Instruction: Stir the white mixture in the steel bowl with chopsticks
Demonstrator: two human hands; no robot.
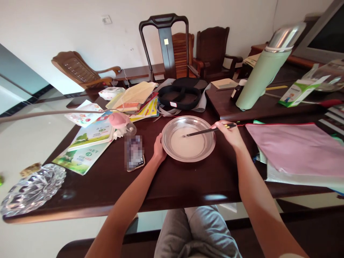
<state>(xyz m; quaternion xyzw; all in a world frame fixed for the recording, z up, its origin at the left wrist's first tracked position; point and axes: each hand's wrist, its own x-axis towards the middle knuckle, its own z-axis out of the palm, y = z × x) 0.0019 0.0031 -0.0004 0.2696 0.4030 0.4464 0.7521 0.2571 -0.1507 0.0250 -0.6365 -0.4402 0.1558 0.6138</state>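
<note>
A phone (135, 152) lay just left of the left hand (159, 149), whose fingers curled against the metal plate's (168, 150) rim, seemingly steadying it (pale liquid inside). The right hand (230, 133) pinched dark chopsticks (208, 131), tips dipped toward the plate's middle, on the dark table (172, 182).

A plain white wall (80, 32) closes the far side, a small switch plate (106, 19) set high on it; a pale glossy floor (24, 143) reflects daylight at the left; a dark wooden table (174, 182) fills the middle; behind it stand a tall dark-framed chair (164, 39), a brown armchair (212, 50) and a reclining wooden chair (80, 70).
</note>
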